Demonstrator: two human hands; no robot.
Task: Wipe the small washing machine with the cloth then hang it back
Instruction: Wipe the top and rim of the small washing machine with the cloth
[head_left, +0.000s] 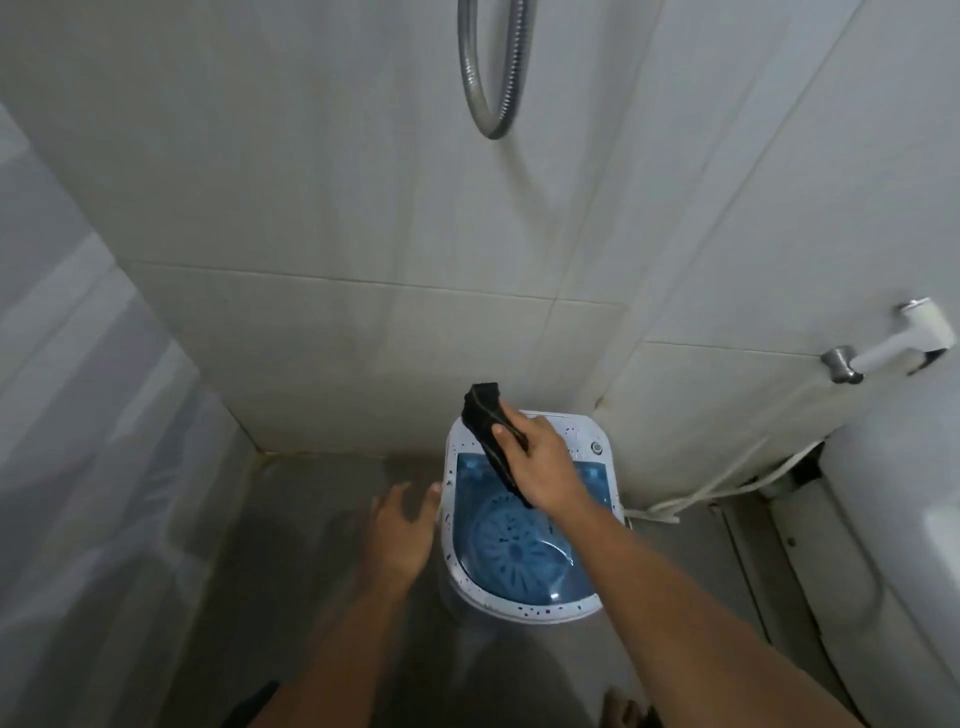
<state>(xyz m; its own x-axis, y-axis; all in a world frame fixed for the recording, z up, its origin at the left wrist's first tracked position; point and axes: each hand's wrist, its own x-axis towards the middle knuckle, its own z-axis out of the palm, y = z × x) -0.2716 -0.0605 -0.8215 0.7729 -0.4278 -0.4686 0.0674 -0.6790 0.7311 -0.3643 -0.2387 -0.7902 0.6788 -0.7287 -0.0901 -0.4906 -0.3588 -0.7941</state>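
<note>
1. Small washing machine (524, 605): white body speckled with dark flecks, fitted with a translucent blue lid through which a blue pulsator disc is seen. It is stood on the floor (311, 525) in the corner of a tiled wall (363, 208), just beside a white fixture (893, 519) at the right edge.
2. Cloth (488, 415): dark, bunched and folded lengthwise. It is held above the rear left part of the machine's top, one end raised against the wall, the other trailing down over the lid.
3. Right hand (540, 467): fingers (511, 423) are closed around the cloth, the thumb pressed on its upper face. The forearm is extended across the lid.
4. Left hand (400, 535): fingers are spread and nothing is grasped. The hand is placed at the machine's left side; whether the fingertips touch the rim cannot be told.
5. Metal shower hose (493, 78): looped down the wall at the top.
6. White spray head (904, 338): seated in a wall bracket at the right.
7. White cables (701, 493): run along the floor behind the machine.
</note>
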